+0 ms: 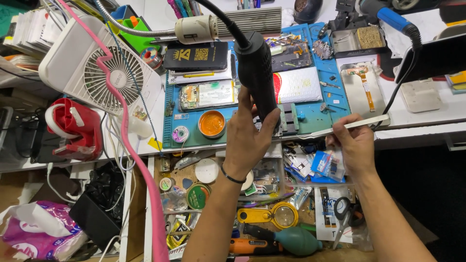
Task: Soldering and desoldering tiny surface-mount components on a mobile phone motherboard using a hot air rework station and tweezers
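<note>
Left hand (253,138) is wrapped tight around the black hot air wand (257,73), nozzle end pointing down at the blue mat (310,121), hose running off toward 12 o'clock. Right hand (354,143) is at 3 o'clock from it, pinching a pair of silver tweezers (347,126) whose tips reach toward the wand's nozzle. What sits right under the nozzle is hidden by the left hand, so can't tell.

At 9 o'clock from the left hand there's an orange flux tin (212,123) on the mat, and a opened phone (208,94) just above that at 11. A white fan (104,73) sits further out at 10 o'clock on the desk (427,114), with a pink cable (133,145) snaking past it. At 6 o'clock, an open drawer (272,204) is packed with bits: a yellow magnifier (276,215), a teal blower bulb (296,240) and scissors (345,213).
</note>
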